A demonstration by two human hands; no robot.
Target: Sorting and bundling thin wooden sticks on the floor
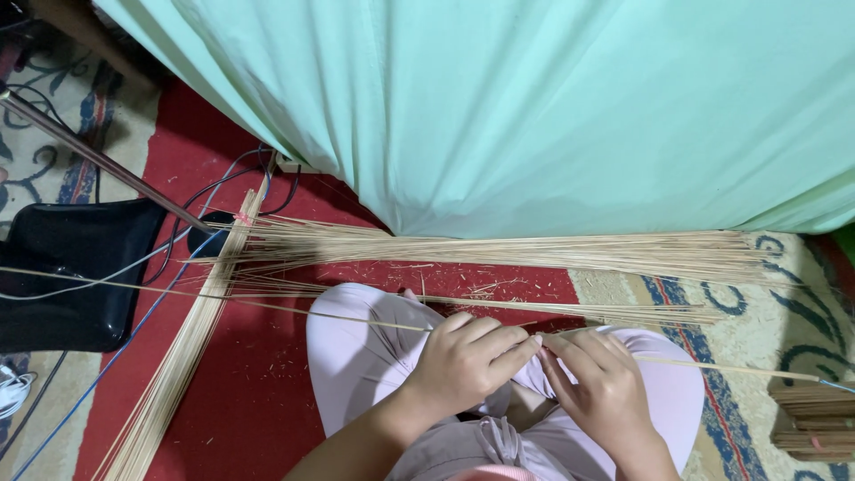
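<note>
Head view: left hand (468, 356) and right hand (598, 385) meeting over lap, fingers curled, both pinching one thin long stick (267, 305) — stick running across knees, from left edge of red carpet (258, 392) toward right. Loose stick pile (534, 249) lying along far carpet edge, under green cloth (534, 107). Second bundle (178, 365) lying slanted at left side of carpet.

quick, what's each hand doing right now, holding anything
Left hand: closed, pinching a long thin stick that runs across the lap.
Right hand: fingers curled on the same stick, right beside the left hand.
</note>
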